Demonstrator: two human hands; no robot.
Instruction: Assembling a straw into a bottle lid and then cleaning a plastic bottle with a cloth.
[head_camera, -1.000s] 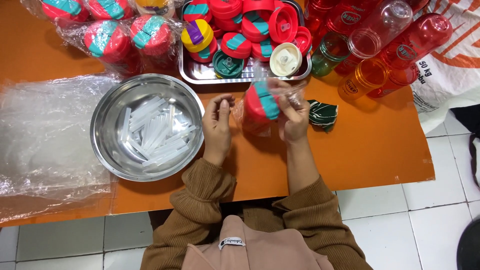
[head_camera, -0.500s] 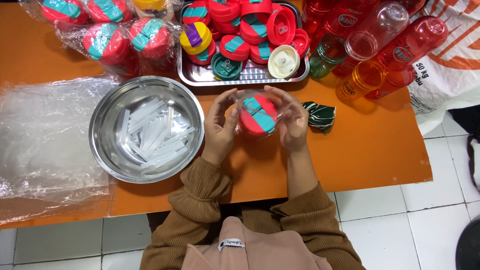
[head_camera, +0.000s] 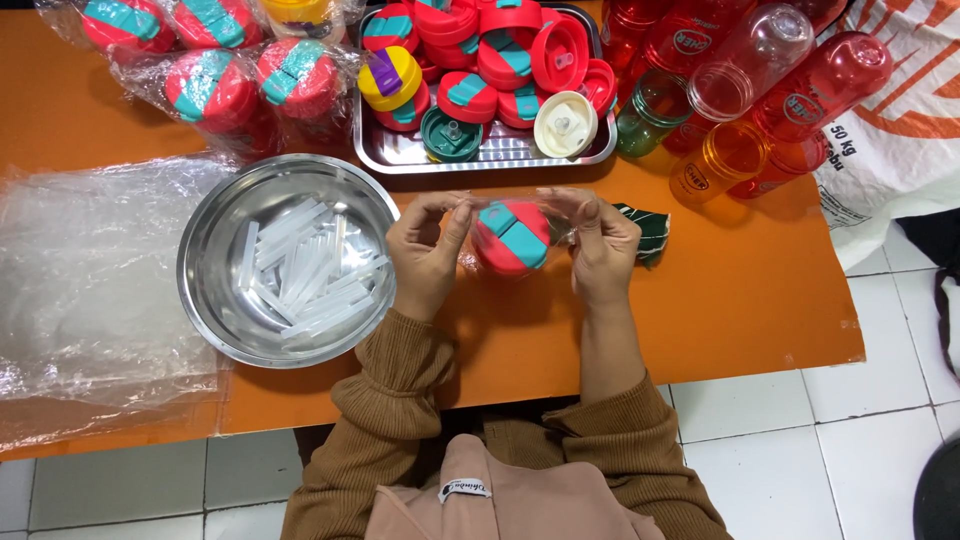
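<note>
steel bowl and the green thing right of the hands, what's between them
In the head view: the left hand, a red lid in clear wrap, then the right hand.

left hand (head_camera: 425, 255): raised, fingers curled, thumb and fingertips pinched | right hand (head_camera: 603, 248): same pose, facing it | 2 forearms bent inward, brown sleeves
</note>
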